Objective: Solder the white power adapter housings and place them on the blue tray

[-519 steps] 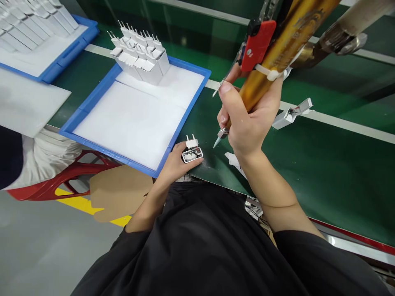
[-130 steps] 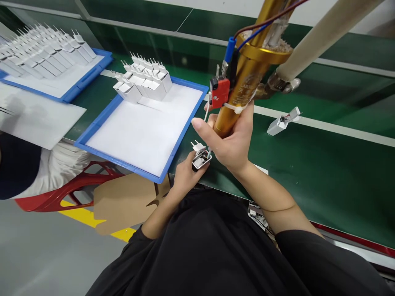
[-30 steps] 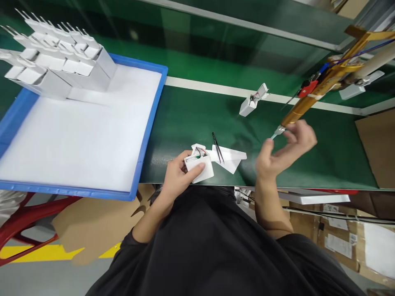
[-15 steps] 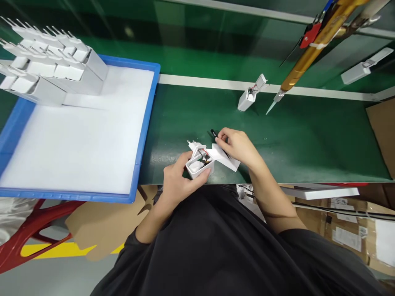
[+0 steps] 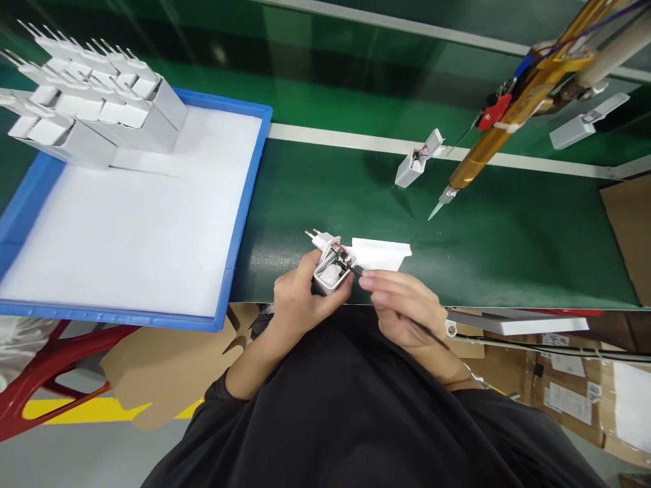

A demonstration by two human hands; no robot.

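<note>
My left hand [image 5: 305,295] is closed around a white power adapter housing [image 5: 333,276] at the bench's front edge. Its plug end, with two metal pins, is folded back on the far side. Inside the open housing, red and black wires and a white lump show. My right hand [image 5: 404,305] pinches slim black tweezers [image 5: 426,331], whose tips reach the housing's right rim. Beyond the right hand lies a folded sheet of white paper [image 5: 379,253] on the green bench.
A second open adapter [image 5: 411,168] stands farther back, near the hanging gold dispenser [image 5: 475,159] with its pale nozzle. At left, a blue tray [image 5: 231,251] bears several upright white adapters [image 5: 135,112]. Another white adapter [image 5: 572,131] appears at the far right.
My right hand has lifted the black tweezers off the paper and brought them toward me, tips at the adapter housing. The left hand keeps its hold. The view has shifted slightly.
</note>
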